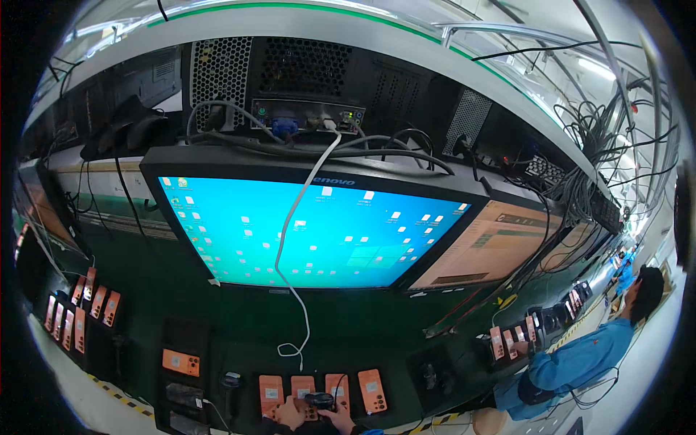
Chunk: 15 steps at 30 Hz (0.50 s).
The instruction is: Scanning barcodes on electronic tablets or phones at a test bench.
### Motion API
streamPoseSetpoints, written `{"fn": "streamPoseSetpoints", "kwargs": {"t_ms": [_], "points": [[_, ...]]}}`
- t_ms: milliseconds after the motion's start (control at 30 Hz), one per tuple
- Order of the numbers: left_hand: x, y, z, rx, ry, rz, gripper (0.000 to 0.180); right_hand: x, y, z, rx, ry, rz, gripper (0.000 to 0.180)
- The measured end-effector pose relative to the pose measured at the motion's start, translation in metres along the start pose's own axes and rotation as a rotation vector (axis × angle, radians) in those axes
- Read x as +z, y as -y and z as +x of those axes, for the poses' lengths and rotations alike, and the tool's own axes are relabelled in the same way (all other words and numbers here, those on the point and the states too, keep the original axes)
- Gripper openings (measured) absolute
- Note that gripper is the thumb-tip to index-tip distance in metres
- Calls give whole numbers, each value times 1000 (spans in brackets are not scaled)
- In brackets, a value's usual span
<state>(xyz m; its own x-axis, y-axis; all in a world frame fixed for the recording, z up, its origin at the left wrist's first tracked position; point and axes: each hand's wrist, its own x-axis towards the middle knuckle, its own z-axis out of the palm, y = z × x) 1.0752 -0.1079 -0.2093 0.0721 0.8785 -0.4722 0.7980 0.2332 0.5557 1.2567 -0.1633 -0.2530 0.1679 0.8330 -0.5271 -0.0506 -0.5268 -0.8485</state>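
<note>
At the bottom middle, several orange phones with pale labels lie in a row on a dark surface. My left hand (291, 413) is at the second orange phone (302, 386), its fingers bent and closed against that phone's side. Just to its right, my right hand (338, 418) grips a black handheld scanner (319, 400), tilted over the same phone. A thin dark cord runs up by the scanner. The orange phone at the row's right end (372, 391) is untouched. My fingertips are small and partly hidden behind the scanner.
A large lit monitor (312, 232) stands ahead, with a white cable (301, 312) hanging before it. Left are an orange phone on a black tray (180, 362), a black upright device (230, 391) and a phone rack (69, 326). A co-worker in blue (580, 362) sits at right.
</note>
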Motion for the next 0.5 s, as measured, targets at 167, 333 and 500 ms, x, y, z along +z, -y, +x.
{"fn": "streamPoseSetpoints", "kwargs": {"t_ms": [167,333,500], "points": [[-10,-18,-1,6,2,101,55,-3,21,-2,57,6,71,64],[-12,-17,-2,10,13,129,54,-1,15,4,56,86,95,57],[0,-8,4,9,-2,107,53,3,14,-4,-106,-28,88,55]]}}
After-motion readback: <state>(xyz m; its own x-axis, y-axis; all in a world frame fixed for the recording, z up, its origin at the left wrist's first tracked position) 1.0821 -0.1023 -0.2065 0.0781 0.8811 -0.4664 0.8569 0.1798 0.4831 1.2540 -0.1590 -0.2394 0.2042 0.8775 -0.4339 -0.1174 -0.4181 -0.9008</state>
